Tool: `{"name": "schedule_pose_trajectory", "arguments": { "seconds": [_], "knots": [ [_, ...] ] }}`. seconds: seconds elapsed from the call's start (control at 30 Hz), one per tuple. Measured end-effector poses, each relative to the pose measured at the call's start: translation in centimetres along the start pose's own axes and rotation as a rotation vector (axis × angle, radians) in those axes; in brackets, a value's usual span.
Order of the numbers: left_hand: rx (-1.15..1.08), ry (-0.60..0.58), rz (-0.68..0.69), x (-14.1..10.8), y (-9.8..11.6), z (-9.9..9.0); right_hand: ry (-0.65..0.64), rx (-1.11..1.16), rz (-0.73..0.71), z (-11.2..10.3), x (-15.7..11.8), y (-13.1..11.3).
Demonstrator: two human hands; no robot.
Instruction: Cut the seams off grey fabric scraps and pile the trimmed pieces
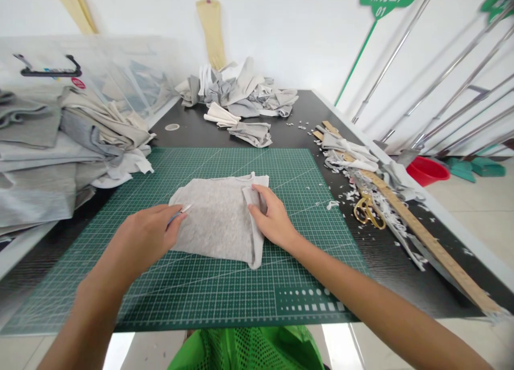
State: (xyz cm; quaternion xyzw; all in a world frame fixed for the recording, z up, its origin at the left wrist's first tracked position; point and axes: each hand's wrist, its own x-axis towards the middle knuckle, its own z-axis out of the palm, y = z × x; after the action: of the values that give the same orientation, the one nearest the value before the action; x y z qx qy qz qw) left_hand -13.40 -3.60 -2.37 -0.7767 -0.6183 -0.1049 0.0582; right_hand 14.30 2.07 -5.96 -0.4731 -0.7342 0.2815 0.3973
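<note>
A light grey piece of knit fabric point(217, 214) lies on the green cutting mat point(297, 172), its right edge folded over. My right hand point(271, 214) pinches that folded edge between thumb and fingers. At the left end of the fabric, my left hand point(148, 236) is closed around a small metal-tipped tool point(185, 208) with a bluish handle. Its tip points right, over the fabric. Most of the tool is hidden in my fingers, so I cannot tell its exact kind.
Stacked grey fabric point(36, 172) fills the left side, before a clear plastic box point(120, 75). More crumpled cloth point(244, 89) lies at the back. On the right are a wooden ruler point(417, 220), gold-handled scissors point(369, 212) and white scraps. A red dustpan point(428, 171) stands beyond.
</note>
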Motion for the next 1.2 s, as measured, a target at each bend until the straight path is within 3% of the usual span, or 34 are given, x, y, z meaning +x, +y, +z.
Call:
{"name": "schedule_pose_trajectory", "arguments": {
  "seconds": [0.13, 0.23, 0.37, 0.5, 0.6, 0.8, 1.1, 1.2],
  "knots": [
    [-0.015, 0.083, 0.052, -2.0, 1.9, -0.3, 0.008, 0.003, -0.017, 0.0, 0.1, 0.1],
    [-0.048, 0.041, 0.097, -2.6, 4.7, -0.7, 0.012, 0.011, -0.025, 0.1, 0.1, 0.2],
    [-0.127, -0.071, 0.175, -2.2, 7.8, -1.3, 0.021, 0.017, -0.031, 0.1, 0.1, 0.2],
    [-0.122, -0.051, 0.169, -0.9, 8.7, -1.7, 0.022, 0.018, -0.037, 0.1, 0.1, 0.2],
    [-0.059, -0.011, 0.119, 0.5, 8.6, -1.6, 0.021, 0.013, -0.043, 0.1, 0.1, 0.1],
    [0.063, -0.068, 0.057, 2.7, 7.1, -1.1, 0.017, 0.002, -0.023, 0.1, 0.1, 0.1],
    [0.206, -0.033, -0.042, 2.9, 2.6, -1.0, 0.004, 0.009, -0.002, 0.0, 0.0, 0.0],
    [0.127, -0.046, -0.012, 1.7, 1.3, -0.7, -0.002, 0.008, -0.005, 0.0, 0.0, 0.1]
  ]
}}
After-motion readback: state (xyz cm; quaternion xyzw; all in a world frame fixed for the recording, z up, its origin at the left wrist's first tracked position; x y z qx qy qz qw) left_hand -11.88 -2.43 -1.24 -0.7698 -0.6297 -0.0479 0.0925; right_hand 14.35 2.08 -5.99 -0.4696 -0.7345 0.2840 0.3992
